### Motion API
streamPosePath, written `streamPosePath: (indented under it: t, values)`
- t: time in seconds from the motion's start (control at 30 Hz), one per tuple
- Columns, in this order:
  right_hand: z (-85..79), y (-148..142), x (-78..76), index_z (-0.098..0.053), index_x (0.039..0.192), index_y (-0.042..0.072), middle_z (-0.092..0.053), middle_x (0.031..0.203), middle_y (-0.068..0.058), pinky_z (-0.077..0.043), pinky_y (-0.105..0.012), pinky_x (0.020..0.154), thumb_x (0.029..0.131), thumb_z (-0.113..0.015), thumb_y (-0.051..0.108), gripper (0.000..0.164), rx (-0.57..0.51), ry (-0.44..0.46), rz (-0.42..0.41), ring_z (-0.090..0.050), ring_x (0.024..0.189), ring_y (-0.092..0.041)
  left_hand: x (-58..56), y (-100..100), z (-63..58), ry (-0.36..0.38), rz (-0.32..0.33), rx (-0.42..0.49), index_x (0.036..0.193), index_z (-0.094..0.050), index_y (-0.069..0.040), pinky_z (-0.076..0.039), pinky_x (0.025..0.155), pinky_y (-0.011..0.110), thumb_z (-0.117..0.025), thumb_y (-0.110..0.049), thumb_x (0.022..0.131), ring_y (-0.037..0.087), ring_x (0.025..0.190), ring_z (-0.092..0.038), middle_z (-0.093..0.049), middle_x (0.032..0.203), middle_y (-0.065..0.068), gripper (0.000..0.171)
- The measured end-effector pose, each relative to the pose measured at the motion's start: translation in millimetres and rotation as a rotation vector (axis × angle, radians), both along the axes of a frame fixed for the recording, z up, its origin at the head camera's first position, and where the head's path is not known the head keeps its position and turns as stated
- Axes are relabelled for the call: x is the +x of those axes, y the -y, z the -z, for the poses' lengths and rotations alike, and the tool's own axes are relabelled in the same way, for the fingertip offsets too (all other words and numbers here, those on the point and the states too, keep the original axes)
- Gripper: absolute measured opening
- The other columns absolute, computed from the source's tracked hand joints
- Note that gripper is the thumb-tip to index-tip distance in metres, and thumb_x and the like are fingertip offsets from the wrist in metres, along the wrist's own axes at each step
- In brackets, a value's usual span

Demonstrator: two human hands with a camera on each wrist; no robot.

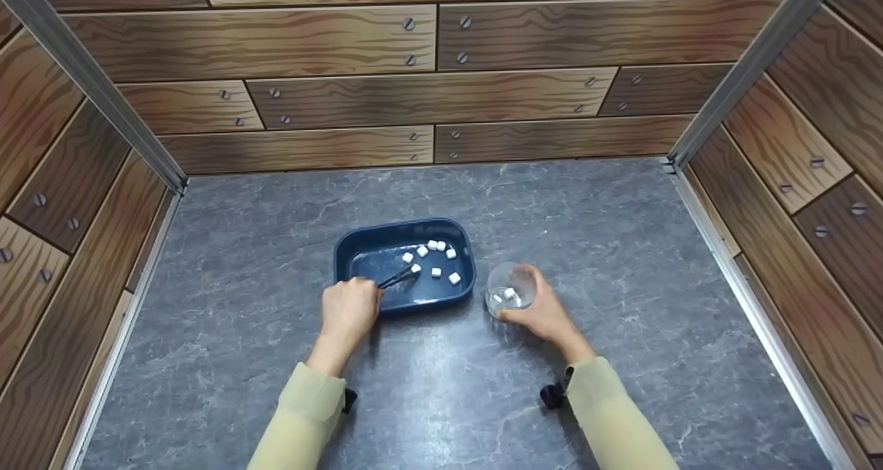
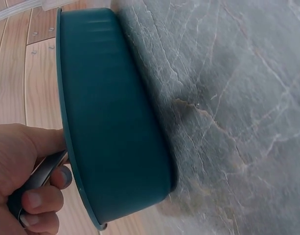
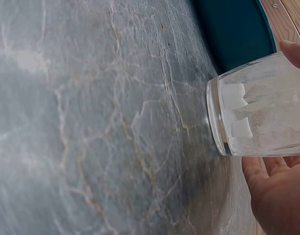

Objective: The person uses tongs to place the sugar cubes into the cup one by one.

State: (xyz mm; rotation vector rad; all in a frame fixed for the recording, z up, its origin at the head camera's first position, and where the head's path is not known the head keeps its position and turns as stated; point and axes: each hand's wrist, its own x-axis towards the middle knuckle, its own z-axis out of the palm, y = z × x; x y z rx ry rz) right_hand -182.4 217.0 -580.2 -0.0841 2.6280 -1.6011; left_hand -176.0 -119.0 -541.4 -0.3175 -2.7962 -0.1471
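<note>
My left hand (image 1: 350,311) holds dark tweezers (image 1: 397,277) over the near rim of a blue rectangular tub (image 1: 369,261). The tweezer tips are at a small white cube (image 1: 416,268) inside the tub; I cannot tell whether they grip it. Several more white cubes (image 1: 436,272) lie spread over the tub's right half. In the left wrist view, fingers curl round the tweezers (image 2: 39,176), and the tub's wall hides the tips. To the right of the tub, my right hand (image 1: 548,315) grips a clear cup (image 1: 502,275). White cubes (image 3: 242,128) sit at the cup's bottom.
A grey marbled tabletop (image 1: 262,346) lies under everything. Wood-patterned panels (image 1: 428,97) wall it in at the back and on both sides, with metal strips (image 1: 752,297) along the side edges. The tub and cup stand a small gap apart.
</note>
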Motion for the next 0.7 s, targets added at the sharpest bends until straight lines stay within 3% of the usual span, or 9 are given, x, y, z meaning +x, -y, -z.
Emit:
streamPosePath:
  t: [0.7]
  values:
    - [1.2, -0.4, -0.4, -0.043, 0.138, 0.004, -0.054, 0.132, -0.021, -0.030, -0.050, 0.108, 0.061, -0.092, 0.013, 0.092, -0.005, -0.008, 0.003, -0.048, 0.125, -0.036, 18.8, -6.6, -28.5, -0.203, 0.080, 0.065, 0.069, -0.067, -0.009, -0.040, 0.036, 0.042, -0.077, -0.025, 0.084, 0.030, 0.042, -0.054, -0.057, 0.059, 0.004, 0.025]
